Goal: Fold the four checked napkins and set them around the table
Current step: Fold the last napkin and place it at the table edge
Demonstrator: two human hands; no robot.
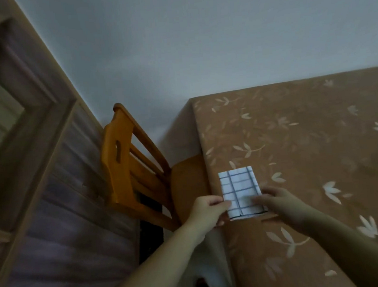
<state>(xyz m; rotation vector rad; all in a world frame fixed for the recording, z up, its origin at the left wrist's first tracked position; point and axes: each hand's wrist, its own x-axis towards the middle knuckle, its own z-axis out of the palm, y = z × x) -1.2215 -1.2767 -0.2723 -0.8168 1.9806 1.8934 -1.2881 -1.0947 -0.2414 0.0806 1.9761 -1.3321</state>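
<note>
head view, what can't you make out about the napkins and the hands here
- Other three napkins: none in the head view; much of the table is cut off by the right and bottom edges.
- Folded napkin: its near corners lie under the fingers of the left hand and right hand; the layer count is unreadable.
- Grip: blur and dim light hide whether the fingers pinch or only press.
- Chair: its seat front is hidden by the table.

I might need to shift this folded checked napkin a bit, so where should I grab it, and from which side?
Pinch the folded napkin by its two long side edges, near your end, coming from your side as the left hand and right hand do now. It lies flat by the table edge, so its far end is a longer reach.
</note>
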